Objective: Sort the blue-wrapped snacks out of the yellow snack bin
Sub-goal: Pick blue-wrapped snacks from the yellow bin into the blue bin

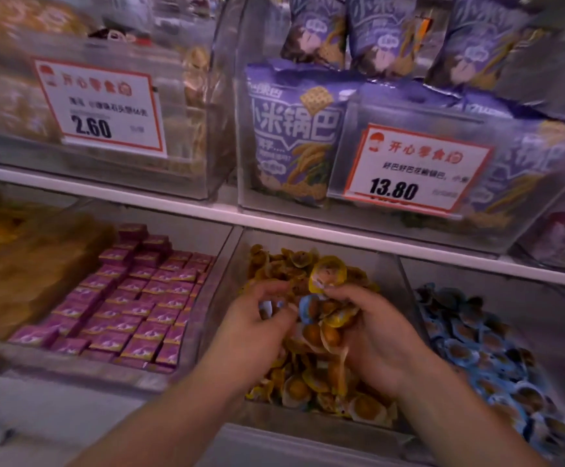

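A: What writing can be read on the shelves?

B: A white price card with a red border (101, 107) on the upper left clear bin reads "开心零食" in red, with "2.60" in bold black; its small line is too blurred to read.

A: And to the right?

B: A second price card (416, 168) shows the same red heading and "13.80". Beside it, a purple snack bag (293, 136) carries large white characters, "小米锅巴". The small wrappers in the lower bins are unreadable

Snack shop aisle, white shelves (207, 207), clear bulk bins (406, 284) of wrapped sweets, printed price cards (416, 168), likely self-serve
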The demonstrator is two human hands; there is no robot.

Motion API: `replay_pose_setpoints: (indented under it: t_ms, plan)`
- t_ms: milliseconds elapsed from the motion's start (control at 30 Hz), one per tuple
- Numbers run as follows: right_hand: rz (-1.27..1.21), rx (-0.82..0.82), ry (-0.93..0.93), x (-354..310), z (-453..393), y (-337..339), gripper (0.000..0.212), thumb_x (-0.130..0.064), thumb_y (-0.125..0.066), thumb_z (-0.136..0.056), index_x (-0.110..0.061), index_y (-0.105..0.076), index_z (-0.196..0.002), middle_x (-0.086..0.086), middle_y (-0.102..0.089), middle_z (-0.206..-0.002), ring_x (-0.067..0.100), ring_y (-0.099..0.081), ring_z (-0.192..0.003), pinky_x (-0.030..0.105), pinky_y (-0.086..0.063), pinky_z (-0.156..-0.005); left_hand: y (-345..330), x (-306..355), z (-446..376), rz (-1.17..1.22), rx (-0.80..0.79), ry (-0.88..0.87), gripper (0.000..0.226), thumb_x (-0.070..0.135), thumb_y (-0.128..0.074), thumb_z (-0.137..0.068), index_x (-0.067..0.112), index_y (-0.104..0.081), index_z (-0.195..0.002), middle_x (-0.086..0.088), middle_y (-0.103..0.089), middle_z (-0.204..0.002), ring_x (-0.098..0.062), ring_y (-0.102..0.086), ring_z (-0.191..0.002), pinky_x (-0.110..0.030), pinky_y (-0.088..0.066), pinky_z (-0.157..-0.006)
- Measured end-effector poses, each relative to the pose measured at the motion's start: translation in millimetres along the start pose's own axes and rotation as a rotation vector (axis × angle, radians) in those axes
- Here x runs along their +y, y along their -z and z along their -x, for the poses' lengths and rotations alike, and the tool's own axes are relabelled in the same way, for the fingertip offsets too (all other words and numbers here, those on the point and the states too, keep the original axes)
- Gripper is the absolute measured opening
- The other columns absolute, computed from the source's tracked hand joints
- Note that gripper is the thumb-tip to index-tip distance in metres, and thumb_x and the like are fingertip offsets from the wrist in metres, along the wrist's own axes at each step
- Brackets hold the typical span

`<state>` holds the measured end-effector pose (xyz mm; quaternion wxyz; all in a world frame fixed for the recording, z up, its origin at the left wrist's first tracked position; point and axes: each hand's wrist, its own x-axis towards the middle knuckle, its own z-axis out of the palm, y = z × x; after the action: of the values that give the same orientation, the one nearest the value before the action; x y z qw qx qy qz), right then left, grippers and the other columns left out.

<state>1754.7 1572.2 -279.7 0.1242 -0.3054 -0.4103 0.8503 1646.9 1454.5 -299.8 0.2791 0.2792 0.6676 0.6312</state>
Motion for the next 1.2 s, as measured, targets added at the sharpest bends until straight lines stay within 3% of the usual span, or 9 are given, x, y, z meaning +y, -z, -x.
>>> replay_pose_setpoints:
  t_ms: [233, 400, 633, 733, 833, 967, 1033, 1100, 1200]
  plan:
    - [0.047, 0.079, 0.078, 9.9, -0.3, 11.6, 0.03, -0.005, -0.051, -0.091, 0.0, -0.065, -0.117, 0.023, -0.068, -0.118, 0.038, -0.064, -0.111, 0.056, -0.046, -0.102, -2.7, -10.7, -17.0, -0.222, -0.183, 0.001, 0.025, 0.019, -0.077, -0.083, 0.023, -0.073, -0.107, 0.003, -0.071, -0.109, -0.01, -0.066, -0.101, -0.035, -0.054, -0.092]
    - [0.334, 0.126, 0.189, 19.2, -2.4, 11.2, 0.016, -0.011, -0.066, -0.091, -0.013, -0.075, -0.104, 0.009, -0.076, -0.101, 0.021, -0.072, -0.094, 0.037, -0.057, -0.082, -3.3, -14.3, -19.4, -0.228, -0.13, 0.0, 0.018, 0.014, -0.079, -0.08, 0.021, -0.076, -0.097, 0.007, -0.074, -0.091, -0.005, -0.066, -0.086, -0.022, -0.049, -0.077]
    - [0.74, 0.132, 0.366, 21.7, -3.3, 12.8, 0.021, -0.018, -0.059, -0.098, -0.016, -0.07, -0.116, 0.002, -0.075, -0.105, 0.014, -0.07, -0.1, 0.034, -0.057, -0.09, -2.0, -17.5, -18.7, -0.258, -0.178, -0.052, 0.012, 0.016, -0.078, -0.081, 0.018, -0.074, -0.092, 0.018, -0.066, -0.069, 0.007, -0.054, -0.057, -0.009, -0.039, -0.051]
    - [0.588, 0.187, 0.311, 19.9, -6.0, 13.9, 0.022, -0.019, -0.058, -0.099, -0.014, -0.068, -0.117, 0.009, -0.073, -0.11, 0.022, -0.071, -0.099, 0.04, -0.056, -0.092, -0.8, -20.1, -20.1, -0.261, -0.156, -0.051, 0.012, 0.021, -0.081, -0.079, 0.017, -0.072, -0.086, 0.012, -0.06, -0.066, 0.002, -0.048, -0.052, -0.014, -0.036, -0.048]
    - [0.293, 0.185, 0.206, 16.0, -4.5, 11.3, 0.02, -0.015, -0.057, -0.098, -0.006, -0.064, -0.114, 0.02, -0.074, -0.103, 0.028, -0.074, -0.082, 0.035, -0.061, -0.073, 0.8, -19.5, -19.6, -0.21, -0.153, -0.024, 0.012, 0.02, -0.081, -0.08, 0.015, -0.071, -0.081, 0.004, -0.06, -0.064, -0.006, -0.048, -0.05, -0.019, -0.038, -0.045]
    - [0.146, 0.242, 0.265, 9.4, -1.3, 10.4, 0.008, -0.01, -0.059, -0.096, -0.007, -0.064, -0.101, 0.02, -0.073, -0.103, 0.032, -0.073, -0.093, 0.05, -0.058, -0.086, 7.7, -15.5, -23.1, -0.031, -0.085, 0.023, 0.011, 0.018, -0.077, -0.083, 0.011, -0.068, -0.082, -0.005, -0.064, -0.062, -0.014, -0.052, -0.05, -0.021, -0.041, -0.043]
    - [0.116, 0.276, 0.303, 7.1, -1.1, 12.0, 0.006, -0.007, -0.057, -0.096, -0.008, -0.063, -0.095, 0.019, -0.072, -0.1, 0.031, -0.073, -0.093, 0.049, -0.06, -0.078, 10.9, -11.7, -25.2, 0.08, -0.043, 0.037, 0.01, 0.021, -0.076, -0.082, 0.016, -0.069, -0.08, -0.008, -0.064, -0.064, -0.019, -0.052, -0.056, -0.023, -0.04, -0.045]
    - [-0.014, 0.171, 0.198, 6.8, 0.5, 13.5, 0.01, -0.008, -0.053, -0.093, -0.004, -0.061, -0.097, 0.02, -0.068, -0.097, 0.034, -0.071, -0.09, 0.044, -0.06, -0.064, 9.9, -6.9, -24.0, 0.158, -0.039, 0.003, 0.013, 0.027, -0.079, -0.079, 0.02, -0.069, -0.077, -0.011, -0.066, -0.069, -0.021, -0.052, -0.061, -0.024, -0.04, -0.049]
    - [-0.064, -0.047, 0.013, 10.8, 6.4, 7.4, 0.032, -0.024, -0.053, -0.09, -0.004, -0.068, -0.11, 0.02, -0.067, -0.104, 0.029, -0.068, -0.086, 0.04, -0.057, -0.063, 2.7, -2.6, -15.6, -0.059, -0.076, -0.211, 0.015, 0.032, -0.08, -0.072, 0.026, -0.069, -0.082, -0.003, -0.072, -0.078, -0.009, -0.063, -0.067, -0.019, -0.048, -0.057]
